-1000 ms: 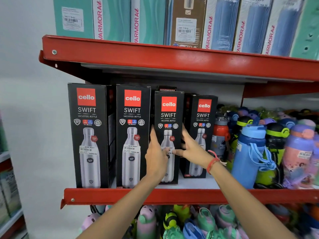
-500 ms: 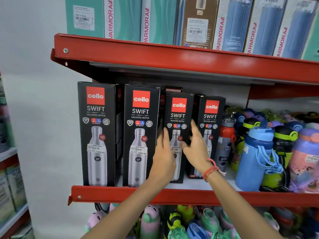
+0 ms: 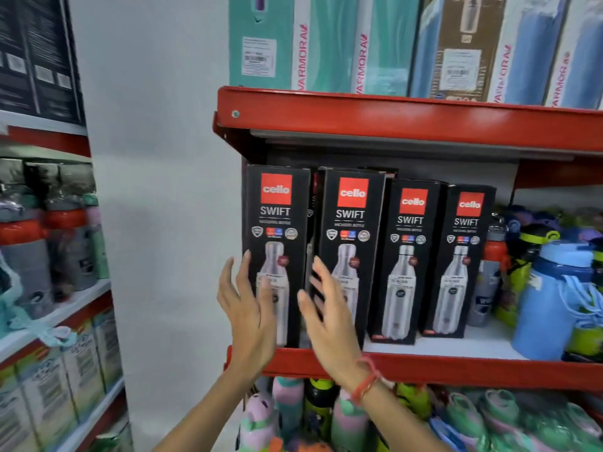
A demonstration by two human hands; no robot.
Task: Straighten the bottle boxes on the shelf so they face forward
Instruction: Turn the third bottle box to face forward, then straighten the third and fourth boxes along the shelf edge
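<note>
head view – both hands' (image 3: 248, 308) (image 3: 329, 316) grip spread apart, blurred, hiding the leftmost boxes' (image 3: 277, 223) lower fronts.

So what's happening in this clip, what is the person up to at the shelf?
A person is tidying a row of four black Cello Swift bottle boxes on a red shelf. Both hands are open and raised at the leftmost box: the left hand by its left edge, the right hand in front of the gap between it and the second box. Neither hand is gripping anything. All four box fronts show their printed faces. Loose bottles crowd the shelf's right side.
</note>
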